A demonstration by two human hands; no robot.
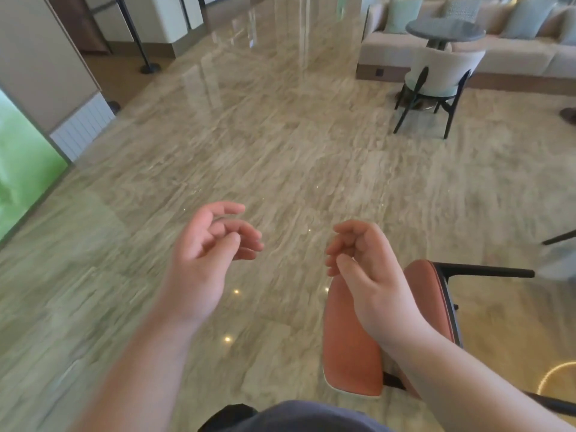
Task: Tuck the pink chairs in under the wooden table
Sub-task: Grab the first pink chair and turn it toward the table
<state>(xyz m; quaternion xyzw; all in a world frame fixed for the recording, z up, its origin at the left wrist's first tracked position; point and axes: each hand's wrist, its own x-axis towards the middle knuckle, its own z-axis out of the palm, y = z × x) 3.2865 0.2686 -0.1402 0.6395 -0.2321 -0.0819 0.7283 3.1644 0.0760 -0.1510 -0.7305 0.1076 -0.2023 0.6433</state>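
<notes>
A pink chair (349, 347) with a curved padded back and a black frame stands at the lower right, partly hidden behind my right forearm. My right hand (364, 272) hovers above its backrest with loosely curled fingers and holds nothing. Over bare floor to the left, my left hand (208, 254) is raised with curled, parted fingers, also holding nothing. No wooden table is in view.
Polished marble floor (265, 135) stretches ahead. A cream chair with black legs (436, 79) stands at a round grey table (445, 29) before a long sofa (514, 54) at the back right. A post with a round base (149, 68) stands at the back left, with a wall and a green panel (21, 169) on the left.
</notes>
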